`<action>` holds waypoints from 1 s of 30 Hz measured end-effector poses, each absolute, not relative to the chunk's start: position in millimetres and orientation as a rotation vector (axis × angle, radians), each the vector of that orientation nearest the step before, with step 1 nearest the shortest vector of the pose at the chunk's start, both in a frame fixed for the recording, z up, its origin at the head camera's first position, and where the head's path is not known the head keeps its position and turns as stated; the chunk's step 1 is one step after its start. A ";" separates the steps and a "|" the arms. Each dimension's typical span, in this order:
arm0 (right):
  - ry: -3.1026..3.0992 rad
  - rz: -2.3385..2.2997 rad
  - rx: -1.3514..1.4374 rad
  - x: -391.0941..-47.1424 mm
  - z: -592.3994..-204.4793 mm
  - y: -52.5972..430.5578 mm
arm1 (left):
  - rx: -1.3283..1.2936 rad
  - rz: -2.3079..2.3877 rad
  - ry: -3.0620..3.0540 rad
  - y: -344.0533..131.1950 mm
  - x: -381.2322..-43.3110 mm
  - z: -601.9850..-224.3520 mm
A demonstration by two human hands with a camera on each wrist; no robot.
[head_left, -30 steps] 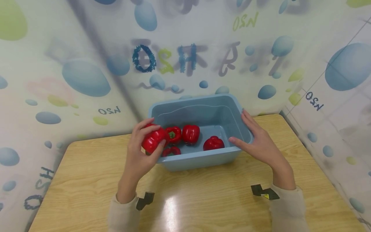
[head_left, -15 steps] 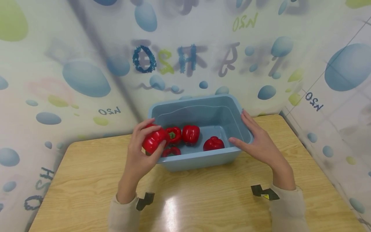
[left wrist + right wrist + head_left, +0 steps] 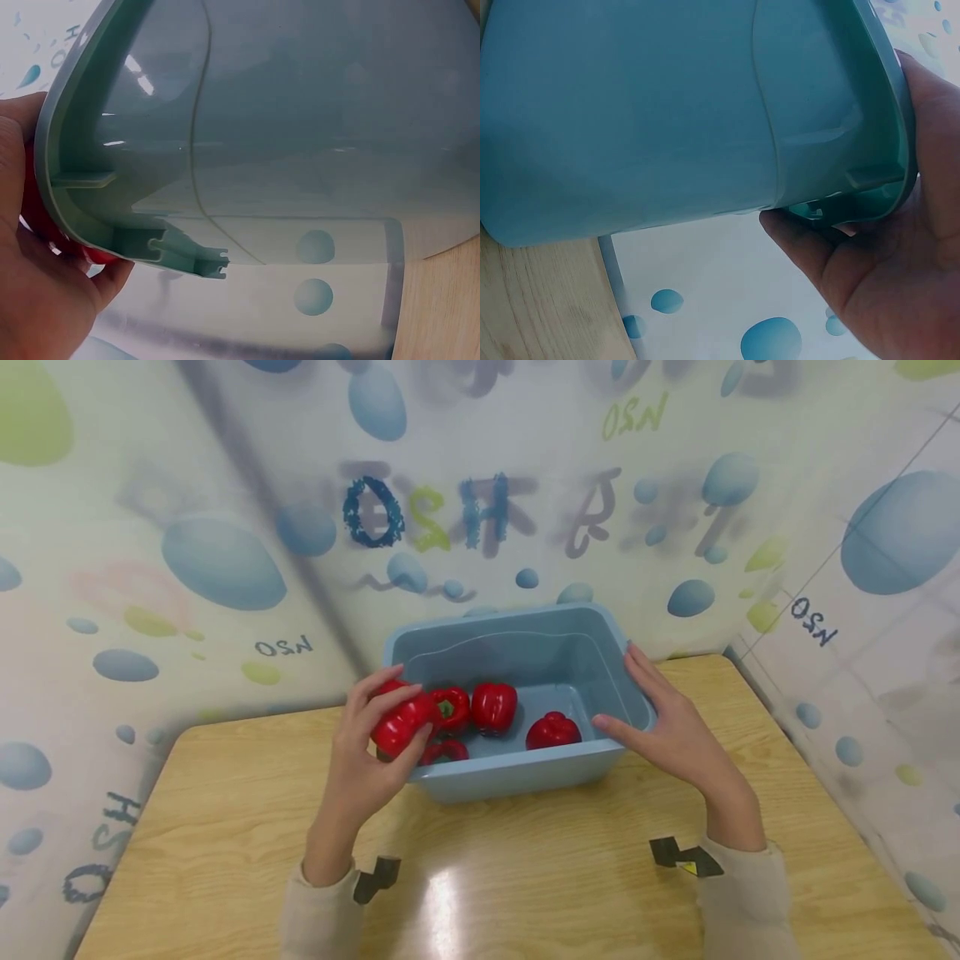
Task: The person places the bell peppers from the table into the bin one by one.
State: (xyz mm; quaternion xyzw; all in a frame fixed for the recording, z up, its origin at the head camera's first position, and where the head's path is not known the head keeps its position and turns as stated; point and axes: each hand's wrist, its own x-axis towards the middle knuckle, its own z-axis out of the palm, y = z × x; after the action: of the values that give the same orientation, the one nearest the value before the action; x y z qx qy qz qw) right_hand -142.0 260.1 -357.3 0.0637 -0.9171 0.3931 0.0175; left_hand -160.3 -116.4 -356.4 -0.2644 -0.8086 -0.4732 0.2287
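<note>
My left hand (image 3: pixel 366 768) pinches a red bell pepper (image 3: pixel 402 723) between thumb and fingers, at the left end of a blue plastic bin (image 3: pixel 517 770). In the left wrist view the bin's rim partly hides that pepper (image 3: pixel 37 202). At the opposite end my right hand (image 3: pixel 678 735) grips the rim, its thumb over the front right corner. Inside the bin lie several more red peppers: one showing its green stem (image 3: pixel 452 708), a glossy pepper (image 3: pixel 494 708) beside it, another pepper (image 3: pixel 553 732) farther right, and a partly hidden pepper (image 3: pixel 446 750) near the front wall.
The bin stands on a wooden table (image 3: pixel 525 868), close to its back edge. Behind it and to the right are walls (image 3: pixel 510 443) covered in a blue and green drop pattern. Both sleeves rest over the front of the table.
My left hand has shifted very slightly to the right, with the pepper turning a little in its fingers. My right hand and the bin have stayed in place.
</note>
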 end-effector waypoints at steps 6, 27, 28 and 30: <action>-2.843 1.227 0.196 -142.2 -358.1 260.4 | -0.744 -1.301 -2.230 -116.4 -160.2 -355.9; -2.843 1.225 0.197 -142.1 -357.4 259.7 | -0.779 -1.265 -2.243 -118.2 -161.7 -360.0; -2.842 1.224 0.197 -142.1 -357.4 259.6 | -0.782 -1.261 -2.224 -118.9 -162.2 -360.7; -2.841 1.223 0.196 -142.2 -357.6 259.6 | -0.792 -1.266 -2.175 -120.2 -163.8 -361.7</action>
State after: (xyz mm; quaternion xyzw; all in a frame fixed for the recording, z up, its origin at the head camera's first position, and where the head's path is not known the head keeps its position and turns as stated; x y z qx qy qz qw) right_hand -142.2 259.6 -357.6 0.0631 -0.9165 0.3946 0.0209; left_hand -163.8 -120.2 -361.7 -0.2906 -0.7984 -0.4648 0.2492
